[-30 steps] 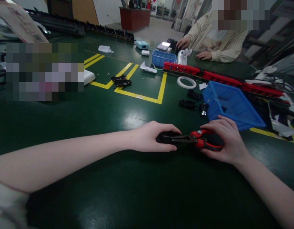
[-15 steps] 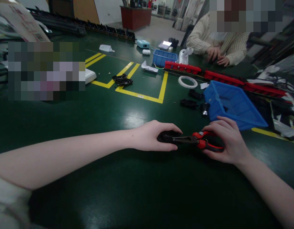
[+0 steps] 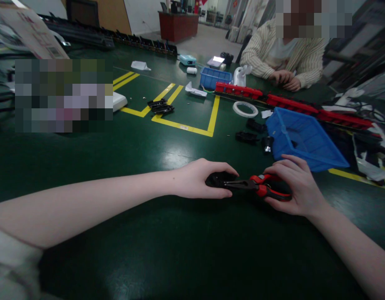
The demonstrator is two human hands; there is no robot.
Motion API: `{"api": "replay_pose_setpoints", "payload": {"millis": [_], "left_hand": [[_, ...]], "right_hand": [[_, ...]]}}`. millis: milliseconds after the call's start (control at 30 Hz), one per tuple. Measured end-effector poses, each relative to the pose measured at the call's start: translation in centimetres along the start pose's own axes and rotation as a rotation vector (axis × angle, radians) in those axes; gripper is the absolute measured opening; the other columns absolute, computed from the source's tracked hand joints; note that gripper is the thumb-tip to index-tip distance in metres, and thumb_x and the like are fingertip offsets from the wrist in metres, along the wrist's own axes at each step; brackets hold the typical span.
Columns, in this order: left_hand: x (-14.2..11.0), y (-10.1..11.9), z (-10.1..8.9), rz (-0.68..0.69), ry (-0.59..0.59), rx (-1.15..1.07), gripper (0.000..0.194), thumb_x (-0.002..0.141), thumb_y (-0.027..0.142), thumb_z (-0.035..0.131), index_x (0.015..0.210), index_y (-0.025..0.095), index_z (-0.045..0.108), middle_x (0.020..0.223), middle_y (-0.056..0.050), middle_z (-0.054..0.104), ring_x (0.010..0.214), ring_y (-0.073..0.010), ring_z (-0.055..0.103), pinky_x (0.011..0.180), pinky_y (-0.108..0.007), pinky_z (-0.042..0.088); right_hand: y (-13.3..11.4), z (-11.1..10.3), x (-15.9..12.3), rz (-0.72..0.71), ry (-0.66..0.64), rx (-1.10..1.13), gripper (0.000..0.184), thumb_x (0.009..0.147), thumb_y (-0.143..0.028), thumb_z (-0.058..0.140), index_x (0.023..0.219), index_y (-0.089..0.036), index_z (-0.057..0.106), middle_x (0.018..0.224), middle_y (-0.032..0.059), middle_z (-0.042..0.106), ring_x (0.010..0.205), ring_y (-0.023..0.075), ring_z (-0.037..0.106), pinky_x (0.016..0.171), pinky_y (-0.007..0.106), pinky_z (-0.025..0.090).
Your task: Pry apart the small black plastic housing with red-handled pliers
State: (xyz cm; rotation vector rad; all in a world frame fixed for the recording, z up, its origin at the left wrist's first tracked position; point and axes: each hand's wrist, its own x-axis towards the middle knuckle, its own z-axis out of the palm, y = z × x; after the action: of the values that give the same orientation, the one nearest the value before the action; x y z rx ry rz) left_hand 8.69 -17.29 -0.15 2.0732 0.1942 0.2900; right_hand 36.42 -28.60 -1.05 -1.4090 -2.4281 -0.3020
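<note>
My left hand (image 3: 207,179) is closed around a small black part (image 3: 214,180), with thumb and forefinger on either side of it. Most of that part is hidden in the palm, so its kind does not show. A pair of long-nose pliers (image 3: 261,186) with red and black handles is gripped in my right hand (image 3: 296,183). The pliers' jaws point left and reach the black part between my left fingers. Both hands are low over the dark green table (image 3: 180,241).
Right of centre is a tilted blue bin (image 3: 307,137), with black parts (image 3: 247,137) and a tape roll (image 3: 245,109) beside it. More black pieces (image 3: 161,106) lie near yellow tape lines. Red strips (image 3: 292,103) run across the back right. Across the table sits a person (image 3: 282,58).
The pliers and my right hand have shifted very slightly left. My left hand stays in place around the black part. The person opposite has moved their hands a little.
</note>
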Motion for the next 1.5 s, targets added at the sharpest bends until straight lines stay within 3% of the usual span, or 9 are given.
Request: {"api": "replay_pose_setpoints", "payload": {"millis": [1500], "left_hand": [[-0.01, -0.18, 0.01, -0.007, -0.023, 0.046, 0.043, 0.084, 0.031, 0.065, 0.122, 0.015, 0.056, 0.104, -0.006, 0.067, 0.088, -0.0172, 0.062, 0.074, -0.027, 0.046]], "right_hand": [[-0.01, 0.00, -0.22, 0.001, 0.017, 0.026, 0.040, 0.071, -0.048, 0.060, 0.105, -0.028, 0.052, 0.086, 0.0049, 0.060, 0.081, 0.0293, 0.061, 0.093, 0.058, 0.040]]}}
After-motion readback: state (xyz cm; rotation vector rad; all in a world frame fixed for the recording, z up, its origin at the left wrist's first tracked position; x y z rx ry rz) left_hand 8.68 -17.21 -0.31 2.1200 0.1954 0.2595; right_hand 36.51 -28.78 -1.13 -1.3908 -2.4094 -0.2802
